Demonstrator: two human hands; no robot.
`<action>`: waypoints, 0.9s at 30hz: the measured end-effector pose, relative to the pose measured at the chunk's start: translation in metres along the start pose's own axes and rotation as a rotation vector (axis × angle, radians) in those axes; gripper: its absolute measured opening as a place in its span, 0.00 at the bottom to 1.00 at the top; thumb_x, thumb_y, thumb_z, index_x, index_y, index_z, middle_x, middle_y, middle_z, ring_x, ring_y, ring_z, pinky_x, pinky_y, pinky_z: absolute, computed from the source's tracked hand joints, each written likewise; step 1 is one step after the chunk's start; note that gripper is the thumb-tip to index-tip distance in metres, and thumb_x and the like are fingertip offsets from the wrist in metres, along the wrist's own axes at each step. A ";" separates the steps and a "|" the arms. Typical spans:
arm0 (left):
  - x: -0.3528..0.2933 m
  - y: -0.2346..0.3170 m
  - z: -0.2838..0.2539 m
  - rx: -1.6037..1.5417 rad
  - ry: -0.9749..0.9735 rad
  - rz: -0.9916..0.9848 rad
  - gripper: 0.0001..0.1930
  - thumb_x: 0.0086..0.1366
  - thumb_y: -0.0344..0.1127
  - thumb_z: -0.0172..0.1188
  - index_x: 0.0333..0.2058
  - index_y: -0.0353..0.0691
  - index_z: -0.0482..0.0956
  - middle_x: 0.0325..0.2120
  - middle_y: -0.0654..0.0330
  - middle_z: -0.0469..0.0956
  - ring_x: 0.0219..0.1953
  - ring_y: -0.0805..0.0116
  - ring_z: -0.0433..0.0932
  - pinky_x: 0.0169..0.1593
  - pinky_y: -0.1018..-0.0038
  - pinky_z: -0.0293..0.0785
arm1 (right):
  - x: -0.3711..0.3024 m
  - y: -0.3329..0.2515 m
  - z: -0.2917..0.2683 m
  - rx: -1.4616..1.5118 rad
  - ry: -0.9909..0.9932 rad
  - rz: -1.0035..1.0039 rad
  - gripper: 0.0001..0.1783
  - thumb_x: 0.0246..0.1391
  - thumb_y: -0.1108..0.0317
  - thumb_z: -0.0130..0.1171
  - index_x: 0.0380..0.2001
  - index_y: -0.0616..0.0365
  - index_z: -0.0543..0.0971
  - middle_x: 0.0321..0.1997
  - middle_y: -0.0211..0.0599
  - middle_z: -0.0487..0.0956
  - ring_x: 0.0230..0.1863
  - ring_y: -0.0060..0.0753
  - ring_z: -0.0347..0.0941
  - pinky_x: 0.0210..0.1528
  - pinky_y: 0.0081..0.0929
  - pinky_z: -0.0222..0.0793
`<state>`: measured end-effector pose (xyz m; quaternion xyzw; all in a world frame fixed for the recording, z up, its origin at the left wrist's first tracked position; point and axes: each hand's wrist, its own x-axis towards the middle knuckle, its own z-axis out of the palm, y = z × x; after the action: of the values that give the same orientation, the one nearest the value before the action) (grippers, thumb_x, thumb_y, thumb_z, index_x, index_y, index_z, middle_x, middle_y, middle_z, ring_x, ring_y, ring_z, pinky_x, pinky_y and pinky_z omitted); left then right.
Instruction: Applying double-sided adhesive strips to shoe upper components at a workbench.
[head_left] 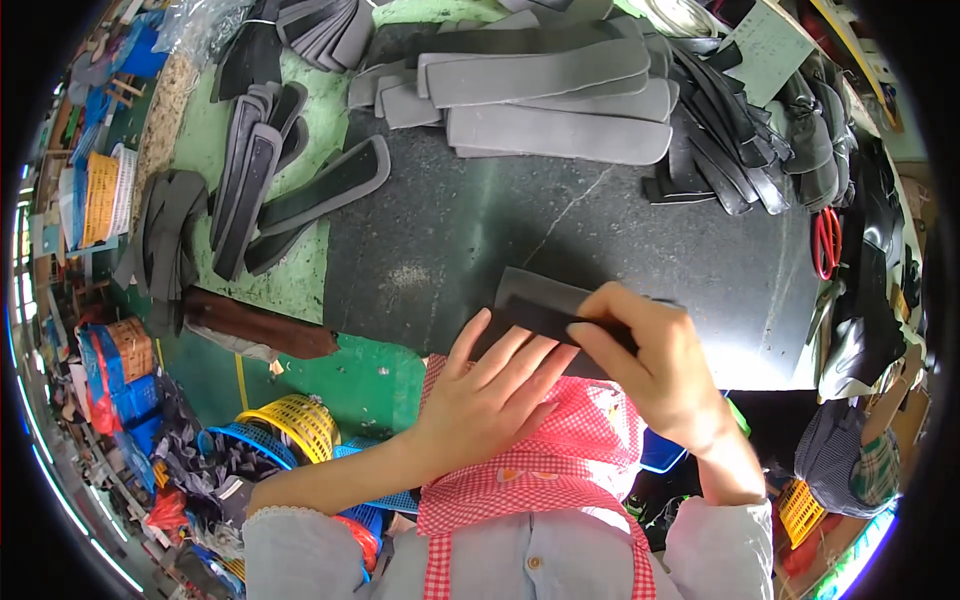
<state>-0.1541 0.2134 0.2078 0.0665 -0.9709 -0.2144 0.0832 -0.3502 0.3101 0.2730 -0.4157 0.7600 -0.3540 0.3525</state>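
Observation:
At the near edge of the dark work board, a grey padded strip lies crosswise with a black strip over it. My right hand pinches the black strip between thumb and bent fingers near its right end. The fingers of my left hand are stretched out and spread, their tips resting on the strip's near side. Part of both strips is hidden under my right hand. Farther back sits a pile of flat grey strips with rounded ends.
Black strips are heaped at the right, near red scissor-like handles. Black-and-grey layered strips and limp dark strips lie left. A brown piece runs along the near-left edge. Below stands a yellow basket.

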 end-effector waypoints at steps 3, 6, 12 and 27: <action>0.001 -0.005 0.001 0.018 0.025 0.022 0.26 0.67 0.45 0.63 0.62 0.46 0.79 0.60 0.62 0.75 0.65 0.64 0.70 0.73 0.49 0.59 | 0.012 0.007 0.011 -0.094 -0.010 -0.063 0.08 0.63 0.67 0.65 0.37 0.60 0.80 0.32 0.46 0.83 0.32 0.51 0.82 0.36 0.40 0.76; 0.000 -0.009 0.002 0.005 0.051 0.043 0.27 0.62 0.43 0.67 0.60 0.48 0.81 0.63 0.62 0.73 0.67 0.62 0.68 0.73 0.45 0.54 | 0.019 0.007 0.014 -0.166 0.001 0.005 0.08 0.63 0.64 0.64 0.37 0.58 0.81 0.32 0.44 0.84 0.32 0.50 0.83 0.35 0.39 0.78; -0.010 -0.020 -0.008 -0.114 0.114 0.033 0.28 0.62 0.41 0.67 0.62 0.47 0.80 0.66 0.54 0.71 0.70 0.55 0.67 0.73 0.49 0.55 | 0.019 0.007 0.014 -0.223 0.004 0.021 0.08 0.62 0.64 0.65 0.37 0.58 0.81 0.31 0.43 0.84 0.32 0.50 0.83 0.35 0.39 0.78; 0.003 -0.020 -0.003 0.186 0.092 -0.057 0.30 0.67 0.55 0.62 0.64 0.50 0.79 0.64 0.64 0.72 0.66 0.65 0.70 0.68 0.55 0.63 | -0.028 0.048 -0.048 0.080 0.120 0.420 0.10 0.61 0.66 0.69 0.34 0.62 0.82 0.25 0.33 0.85 0.27 0.22 0.82 0.30 0.22 0.75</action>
<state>-0.1550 0.1940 0.2026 0.1112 -0.9795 -0.1222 0.1151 -0.3967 0.3659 0.2636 -0.2122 0.8349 -0.3269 0.3887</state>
